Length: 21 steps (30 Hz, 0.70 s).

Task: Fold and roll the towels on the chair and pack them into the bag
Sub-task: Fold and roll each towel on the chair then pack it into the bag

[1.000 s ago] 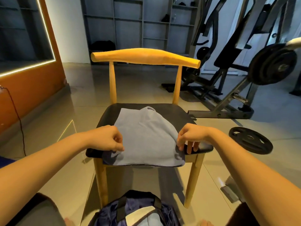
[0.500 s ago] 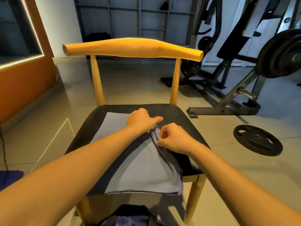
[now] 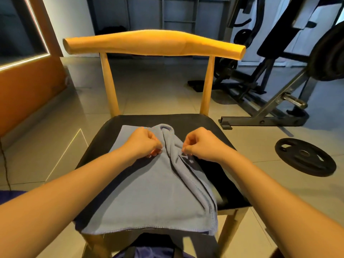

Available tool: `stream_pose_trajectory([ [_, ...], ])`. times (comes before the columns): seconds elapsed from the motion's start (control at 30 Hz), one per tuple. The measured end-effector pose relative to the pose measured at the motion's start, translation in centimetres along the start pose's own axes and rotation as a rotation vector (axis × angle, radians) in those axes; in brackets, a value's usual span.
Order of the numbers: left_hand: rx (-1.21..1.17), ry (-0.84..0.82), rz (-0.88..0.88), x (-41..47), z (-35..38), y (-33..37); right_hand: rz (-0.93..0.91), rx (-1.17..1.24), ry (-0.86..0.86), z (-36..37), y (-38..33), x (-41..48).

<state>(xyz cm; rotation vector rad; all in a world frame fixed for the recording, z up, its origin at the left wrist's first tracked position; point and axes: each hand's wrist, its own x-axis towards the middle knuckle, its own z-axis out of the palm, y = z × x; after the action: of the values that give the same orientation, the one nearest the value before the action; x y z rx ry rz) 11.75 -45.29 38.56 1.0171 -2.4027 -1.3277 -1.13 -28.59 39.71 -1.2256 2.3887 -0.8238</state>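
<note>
Right, from my remote seat the biggest thing I see is the wooden chair (image 3: 154,43), its curved backrest toward the far side and its black seat facing me. Off its right side stands a dark weight machine (image 3: 270,108) on the tiled floor. On the seat lies the grey-blue towel (image 3: 149,198). It covers the left and middle of the seat, its stitched hem hangs just over the front edge, and its far end stops short of the back edge. A bunched ridge of folds runs from the towel's far end down toward the front right corner. A black weight plate (image 3: 305,157) lies flat on the floor, well apart from the chair's right edge. My left hand (image 3: 143,144) has its fingers curled, pinching cloth just left of the ridge. My right hand (image 3: 202,144) is curled too, pinching the folds on the ridge's right side. Under the front edge, a sliver of the dark bag (image 3: 149,252) shows.
</note>
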Motion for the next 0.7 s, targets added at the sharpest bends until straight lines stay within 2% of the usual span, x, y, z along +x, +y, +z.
stream_pose_trajectory([
  [0.1,0.105,0.018,0.091,-0.1,-0.1,-1.0,0.007,-0.084,-0.032,1.1,0.1,2.0],
  [0.27,0.499,0.252,0.378,0.1,-1.0,-2.3,0.012,-0.115,-0.088,1.7,0.2,3.9],
  [0.37,0.668,0.172,0.401,0.0,-0.5,-4.0,0.01,-0.124,-0.124,1.8,0.3,4.1],
  [0.43,0.715,0.137,0.415,0.0,-0.1,-4.8,0.004,-0.108,-0.142,1.9,0.3,4.2],
  [0.7,0.708,0.173,0.437,-0.3,0.0,-5.0,0.034,0.057,-0.165,0.1,0.5,3.5],
])
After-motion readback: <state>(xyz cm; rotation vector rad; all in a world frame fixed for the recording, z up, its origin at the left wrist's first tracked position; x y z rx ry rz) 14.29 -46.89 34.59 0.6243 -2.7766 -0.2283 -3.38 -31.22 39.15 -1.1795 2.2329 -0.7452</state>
